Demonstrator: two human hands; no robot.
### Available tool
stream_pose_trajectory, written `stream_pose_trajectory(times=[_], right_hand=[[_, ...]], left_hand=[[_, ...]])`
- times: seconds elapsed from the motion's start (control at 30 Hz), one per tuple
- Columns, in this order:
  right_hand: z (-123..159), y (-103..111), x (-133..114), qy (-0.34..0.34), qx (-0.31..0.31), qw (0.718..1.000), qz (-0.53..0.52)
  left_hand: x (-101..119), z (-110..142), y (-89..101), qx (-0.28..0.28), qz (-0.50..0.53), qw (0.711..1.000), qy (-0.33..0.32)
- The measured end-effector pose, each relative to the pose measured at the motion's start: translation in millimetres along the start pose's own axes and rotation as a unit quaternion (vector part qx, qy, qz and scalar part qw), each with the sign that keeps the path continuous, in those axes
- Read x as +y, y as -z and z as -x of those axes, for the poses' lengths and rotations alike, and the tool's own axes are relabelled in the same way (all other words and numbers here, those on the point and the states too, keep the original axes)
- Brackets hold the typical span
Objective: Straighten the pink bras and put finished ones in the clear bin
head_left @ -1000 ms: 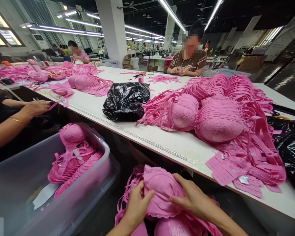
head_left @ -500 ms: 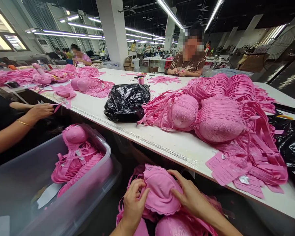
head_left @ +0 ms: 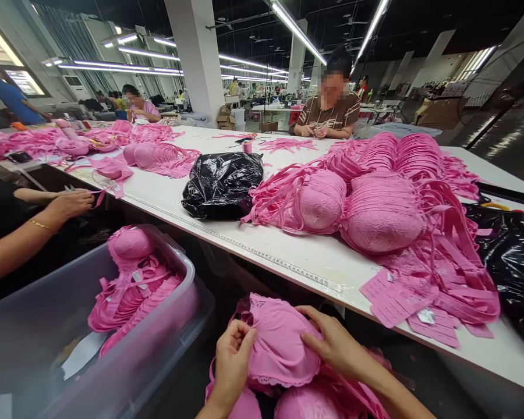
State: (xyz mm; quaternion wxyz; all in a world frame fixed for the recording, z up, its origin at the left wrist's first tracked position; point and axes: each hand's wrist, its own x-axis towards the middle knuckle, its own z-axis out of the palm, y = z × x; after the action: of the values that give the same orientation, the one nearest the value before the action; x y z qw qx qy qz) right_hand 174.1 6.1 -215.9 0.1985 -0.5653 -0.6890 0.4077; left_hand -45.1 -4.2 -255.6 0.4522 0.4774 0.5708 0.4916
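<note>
A pink bra [head_left: 282, 343] with a scalloped lace edge is held up between my two hands, one cup's smooth face toward me. My left hand [head_left: 233, 355] pinches the cup's left edge between thumb and fingers. On the other side my right hand [head_left: 334, 343] grips the cup, thumb in front and fingers behind the top edge. Beneath them lie more pink bras [head_left: 310, 401], partly hidden by my hands and the held one. Whether a thread or other small thing is in the left pinch, I cannot tell.
A white table [head_left: 297, 250] with a measuring tape [head_left: 244, 247] along its edge carries stacked pink bras [head_left: 384, 209] and a black plastic bag [head_left: 222, 185]. At left stands a clear bin [head_left: 157, 331] holding bras. A co-worker's hand [head_left: 72, 202] works beside it; another person [head_left: 327, 107] sits across.
My left hand has shifted slightly left and down, still pinching the cup's edge. My right hand keeps its grip. The whole view has moved a little.
</note>
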Motion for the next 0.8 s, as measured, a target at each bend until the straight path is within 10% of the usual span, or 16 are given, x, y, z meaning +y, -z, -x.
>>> stream_pose_trajectory(times=[0.47,0.8], right_hand=[[-1.2,-2.6,-3.9,-0.041,0.014,0.994,0.103],[-8.0,17.5,0.5,0.014,-0.108,0.975,-0.192]], left_hand=[[-2.6,-4.9,-1.3,-0.116,0.051,0.987,0.101],[14.1,-10.3,0.3,-0.191,0.124,0.965,0.131]])
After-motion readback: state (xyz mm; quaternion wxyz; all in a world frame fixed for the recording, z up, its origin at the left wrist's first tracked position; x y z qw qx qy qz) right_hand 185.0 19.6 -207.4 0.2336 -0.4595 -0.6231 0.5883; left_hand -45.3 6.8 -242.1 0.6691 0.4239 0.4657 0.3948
